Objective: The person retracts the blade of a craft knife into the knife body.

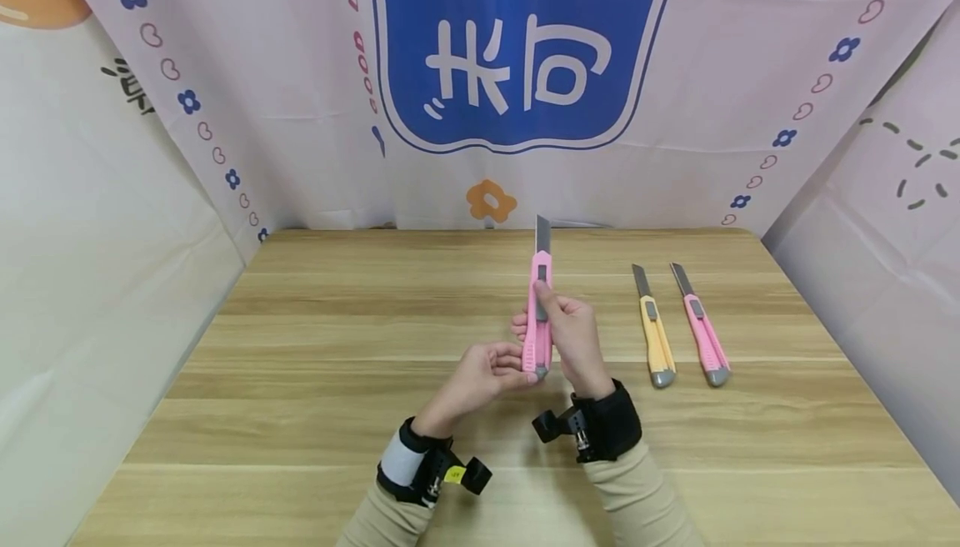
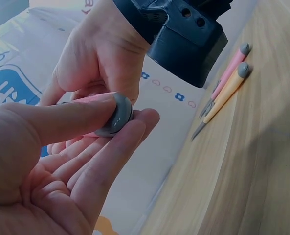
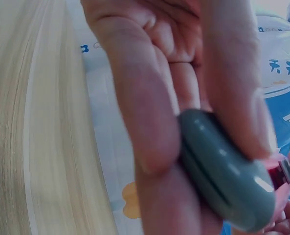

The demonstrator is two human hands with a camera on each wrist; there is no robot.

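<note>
A printed fabric backdrop hangs beyond the hands, at the far edge of a wood-grain table, as a person in beige sleeves holds a pink snap-off utility knife raised off the tabletop. The knife lies between the two hands, its long axis running away from the person, butt end nearest. The right hand, closer to the blade, curls around the handle, thumb on the slider; the left hand pinches the butt between thumb and fingers, the rest loosely extended. To the right of the right hand, a second pink knife and a yellow knife rest side by side, blades pointing away. No container shows. Ahead of the fingers protrudes the grey blade; at the left fingertips sits the grey end cap.
</note>
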